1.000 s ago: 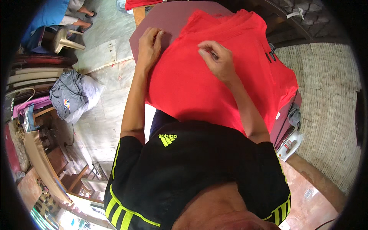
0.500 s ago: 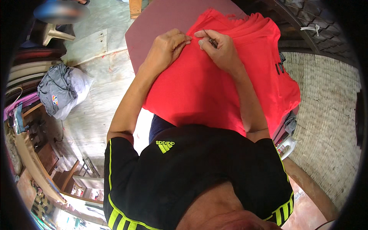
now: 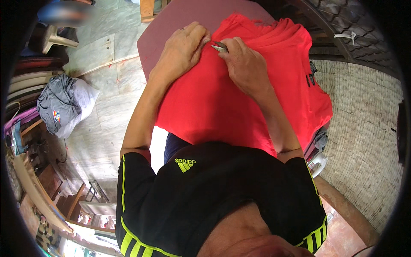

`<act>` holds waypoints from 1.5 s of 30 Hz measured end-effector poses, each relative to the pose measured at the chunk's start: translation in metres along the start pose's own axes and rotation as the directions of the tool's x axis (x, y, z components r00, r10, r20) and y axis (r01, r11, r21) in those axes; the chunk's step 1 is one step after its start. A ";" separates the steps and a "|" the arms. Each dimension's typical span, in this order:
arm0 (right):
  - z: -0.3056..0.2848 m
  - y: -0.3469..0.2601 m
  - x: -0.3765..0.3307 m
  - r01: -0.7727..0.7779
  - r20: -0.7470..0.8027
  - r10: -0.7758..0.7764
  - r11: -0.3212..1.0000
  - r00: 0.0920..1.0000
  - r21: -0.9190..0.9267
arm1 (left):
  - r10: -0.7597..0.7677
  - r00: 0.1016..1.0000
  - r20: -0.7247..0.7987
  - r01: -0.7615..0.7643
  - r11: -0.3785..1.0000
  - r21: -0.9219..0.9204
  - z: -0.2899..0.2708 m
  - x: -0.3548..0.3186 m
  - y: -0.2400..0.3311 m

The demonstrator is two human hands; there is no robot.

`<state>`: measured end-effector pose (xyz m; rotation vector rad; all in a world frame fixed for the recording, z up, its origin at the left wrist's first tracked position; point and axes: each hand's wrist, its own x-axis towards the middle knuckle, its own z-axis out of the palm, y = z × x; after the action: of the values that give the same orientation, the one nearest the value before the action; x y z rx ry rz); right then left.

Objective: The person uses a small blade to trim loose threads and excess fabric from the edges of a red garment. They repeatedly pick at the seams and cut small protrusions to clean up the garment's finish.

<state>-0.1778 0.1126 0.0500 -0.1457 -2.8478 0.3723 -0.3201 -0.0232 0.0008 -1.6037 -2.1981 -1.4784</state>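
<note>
A bright red knit cloth (image 3: 209, 98) lies spread over a mauve table (image 3: 171, 25) and hangs toward my lap, with gathered folds at its far right. My left hand (image 3: 184, 47) pinches the cloth at its left edge, fingertips pressed together. Close to the right of those fingers, my right hand (image 3: 249, 64) is closed around a pair of small metal thread snips (image 3: 219, 47). The blades point left at the pinched edge; whether they touch it I cannot tell. Most of the snips is hidden in my palm.
A grey and white cloth bundle (image 3: 64, 103) rests on the pale tiled floor at left, beside stacked boards (image 3: 38, 70). A dark metal lattice (image 3: 342, 21) stands at the far right, above a woven-looking mat (image 3: 355, 115). A beige chair part (image 3: 58, 38) shows at upper left.
My right hand has turned so the snips' blades point left toward my left fingers; before, they pointed up and away. My left hand has shifted slightly away from me, still pinching.
</note>
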 end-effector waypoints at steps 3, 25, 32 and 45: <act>0.002 0.002 0.004 0.028 0.003 -0.028 0.998 1.000 -0.054 | 0.067 0.997 -0.023 -0.064 0.992 0.109 0.000 0.001 0.003; -0.008 0.023 -0.002 -0.105 -0.092 0.149 0.923 0.985 0.371 | -0.388 0.922 -0.011 0.363 0.871 -0.332 -0.014 -0.016 -0.004; -0.001 0.022 -0.003 -0.095 -0.117 0.147 0.927 0.982 0.363 | -0.332 0.913 0.239 0.403 0.824 -0.397 0.001 0.010 0.012; -0.026 0.020 0.001 -0.194 0.098 0.167 0.830 0.981 0.523 | -0.438 0.838 0.325 0.544 0.633 -0.551 0.006 0.003 -0.002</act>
<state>-0.1705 0.1383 0.0694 -0.2977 -2.6580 1.1997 -0.3206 -0.0168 -0.0022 -1.2943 -2.5406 -2.5592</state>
